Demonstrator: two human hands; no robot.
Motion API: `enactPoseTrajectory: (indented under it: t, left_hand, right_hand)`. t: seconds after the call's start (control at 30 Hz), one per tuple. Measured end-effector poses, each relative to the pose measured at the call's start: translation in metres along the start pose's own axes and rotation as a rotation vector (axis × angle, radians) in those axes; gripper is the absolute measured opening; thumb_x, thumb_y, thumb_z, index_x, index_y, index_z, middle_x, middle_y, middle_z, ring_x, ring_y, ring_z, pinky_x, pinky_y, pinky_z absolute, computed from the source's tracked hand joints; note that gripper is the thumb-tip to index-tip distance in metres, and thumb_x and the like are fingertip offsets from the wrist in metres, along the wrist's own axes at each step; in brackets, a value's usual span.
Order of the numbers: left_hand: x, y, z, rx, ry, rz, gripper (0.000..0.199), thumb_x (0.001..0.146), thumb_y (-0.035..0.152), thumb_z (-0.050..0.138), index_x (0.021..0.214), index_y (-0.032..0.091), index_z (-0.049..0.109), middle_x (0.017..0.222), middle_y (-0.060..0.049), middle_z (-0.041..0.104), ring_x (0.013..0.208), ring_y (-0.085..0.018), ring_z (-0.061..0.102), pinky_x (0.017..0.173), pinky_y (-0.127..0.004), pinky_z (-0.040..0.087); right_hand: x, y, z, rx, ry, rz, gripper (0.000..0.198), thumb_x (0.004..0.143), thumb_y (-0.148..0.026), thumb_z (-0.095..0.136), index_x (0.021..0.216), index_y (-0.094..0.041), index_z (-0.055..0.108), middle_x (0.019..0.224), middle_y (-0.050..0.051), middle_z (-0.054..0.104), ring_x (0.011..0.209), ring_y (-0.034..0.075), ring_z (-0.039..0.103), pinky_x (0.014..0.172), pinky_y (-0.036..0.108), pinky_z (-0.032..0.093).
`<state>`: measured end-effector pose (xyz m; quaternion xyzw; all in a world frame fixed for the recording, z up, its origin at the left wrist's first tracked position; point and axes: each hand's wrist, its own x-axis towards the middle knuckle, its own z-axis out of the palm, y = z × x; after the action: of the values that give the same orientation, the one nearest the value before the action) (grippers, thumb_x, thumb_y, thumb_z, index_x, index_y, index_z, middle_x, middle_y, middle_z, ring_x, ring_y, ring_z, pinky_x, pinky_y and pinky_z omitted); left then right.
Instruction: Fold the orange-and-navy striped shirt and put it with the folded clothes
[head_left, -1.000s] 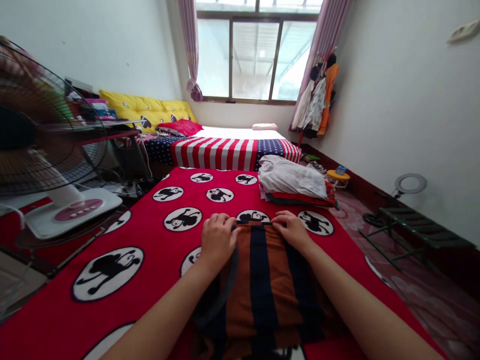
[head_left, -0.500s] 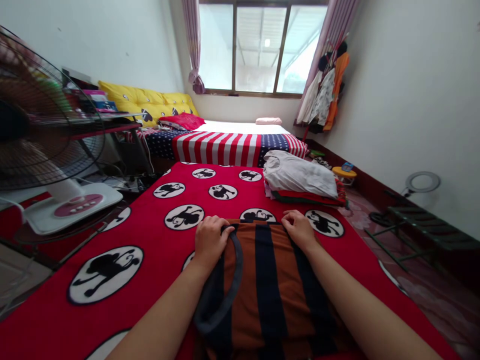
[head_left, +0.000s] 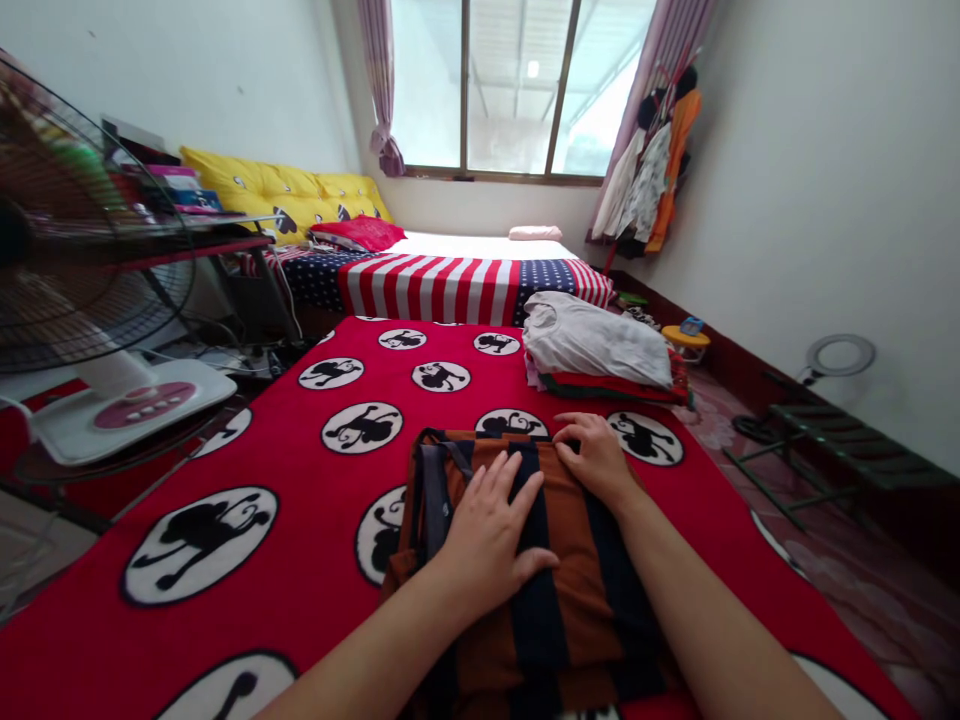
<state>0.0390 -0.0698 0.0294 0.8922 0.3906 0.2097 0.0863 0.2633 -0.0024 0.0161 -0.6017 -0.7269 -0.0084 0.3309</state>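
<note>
A shirt (head_left: 577, 560) with brown and dark navy stripes lies folded on the red blanket in front of me. Its grey neckband (head_left: 435, 490) shows along the left side. My left hand (head_left: 491, 535) rests flat on top of the shirt, fingers spread and thumb pointing right. At the shirt's far right edge is my right hand (head_left: 596, 462); its fingers are bent loosely, with the thumb apart from the forefinger. Beyond it sits a stack of folded clothes with a light grey shirt (head_left: 596, 340) on top.
The red blanket (head_left: 277, 590) has white circles with black monkey figures. A fan (head_left: 142, 400) stands at left beside a desk (head_left: 217, 240). Against the window is a bed with a stars-and-stripes cover (head_left: 442, 285). A green folding stool (head_left: 825, 440) and ring light (head_left: 840, 355) are at right.
My left hand has left the shirt's far left corner and moved right and nearer, onto its top. The neckband side now lies folded in. My right hand stays near the far edge.
</note>
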Motion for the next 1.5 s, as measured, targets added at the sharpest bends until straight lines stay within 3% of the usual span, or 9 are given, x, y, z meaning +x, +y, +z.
enactPoseTrajectory:
  t: [0.17,0.53,0.67,0.77,0.97,1.1,1.17,1.3,1.5]
  left_hand:
    - [-0.008,-0.005,0.019,0.066,-0.075,0.039,0.080,0.079,0.064,0.060,0.148,0.034,0.032,0.160,-0.011,0.014,0.146,-0.039,0.006,0.112,-0.065,0.016]
    - [-0.002,-0.003,0.012,0.091,-0.122,-0.045,0.096,0.063,0.069,0.070,0.147,0.037,0.034,0.160,-0.010,0.016,0.144,-0.044,0.003,0.110,-0.068,0.014]
    - [-0.003,-0.005,0.014,0.102,-0.125,-0.035,0.097,0.063,0.069,0.070,0.147,0.033,0.036,0.159,-0.012,0.018,0.145,-0.043,0.005,0.111,-0.067,0.013]
    - [-0.003,-0.006,0.015,0.102,-0.122,-0.038,0.098,0.062,0.068,0.071,0.147,0.032,0.036,0.159,-0.012,0.019,0.145,-0.043,0.005,0.112,-0.066,0.013]
    - [-0.004,-0.005,0.009,0.083,-0.158,-0.031,0.100,0.062,0.071,0.069,0.148,0.034,0.033,0.160,-0.012,0.017,0.144,-0.044,0.006,0.112,-0.065,0.013]
    - [-0.004,-0.005,0.009,0.078,-0.146,-0.034,0.099,0.062,0.072,0.068,0.147,0.034,0.035,0.159,-0.012,0.018,0.144,-0.043,0.007,0.112,-0.065,0.013]
    - [-0.004,-0.006,0.011,0.074,-0.135,-0.023,0.099,0.062,0.072,0.068,0.147,0.034,0.035,0.159,-0.012,0.018,0.144,-0.043,0.008,0.112,-0.065,0.013]
    - [-0.006,-0.008,0.014,0.078,-0.114,0.000,0.097,0.064,0.073,0.067,0.147,0.033,0.036,0.159,-0.011,0.020,0.145,-0.043,0.008,0.112,-0.063,0.011]
    - [-0.006,-0.009,0.011,0.071,-0.075,0.034,0.093,0.066,0.069,0.068,0.145,0.028,0.040,0.157,-0.016,0.022,0.144,-0.043,0.014,0.111,-0.066,0.013]
  right_hand:
    - [0.003,-0.002,0.002,-0.081,0.028,0.055,0.014,0.080,-0.019,0.055,0.076,-0.022,0.068,0.111,0.004,0.068,0.102,0.023,0.056,0.097,0.040,0.035]
    - [0.005,-0.012,0.001,-0.139,-0.055,0.160,0.019,0.085,-0.024,0.055,0.093,-0.020,0.073,0.117,0.009,0.067,0.107,0.025,0.060,0.097,0.041,0.040]
    - [-0.019,-0.041,-0.010,-0.078,-0.223,0.045,0.055,0.090,-0.039,0.052,0.141,-0.019,0.046,0.150,0.010,0.040,0.139,0.026,0.034,0.112,0.049,0.027]
    - [-0.044,-0.048,-0.015,-0.059,-0.419,-0.063,0.072,0.092,-0.056,0.042,0.152,-0.019,0.026,0.157,0.010,0.022,0.146,0.024,0.018,0.116,0.051,0.018]
    - [-0.036,0.007,-0.022,-0.270,-0.403,0.187,0.073,0.093,-0.062,0.032,0.151,-0.018,0.027,0.158,0.009,0.020,0.147,0.025,0.014,0.116,0.054,0.013]
    - [-0.022,0.006,-0.026,-0.384,-0.348,0.365,0.080,0.091,-0.063,0.035,0.149,-0.009,0.029,0.156,0.019,0.019,0.146,0.034,0.014,0.112,0.064,0.008]
    - [-0.031,-0.009,-0.024,-0.391,-0.296,0.319,0.082,0.092,-0.063,0.032,0.151,-0.008,0.024,0.157,0.019,0.014,0.146,0.034,0.010,0.112,0.064,0.009]
    - [-0.064,-0.023,-0.022,-0.273,-0.371,-0.049,0.067,0.094,-0.058,0.032,0.152,-0.025,0.024,0.159,0.006,0.019,0.147,0.024,0.014,0.116,0.052,0.016]
    - [-0.070,0.009,-0.059,-0.472,-0.214,0.213,0.046,0.092,-0.038,0.048,0.132,-0.017,0.055,0.143,0.018,0.048,0.133,0.034,0.041,0.107,0.058,0.026]
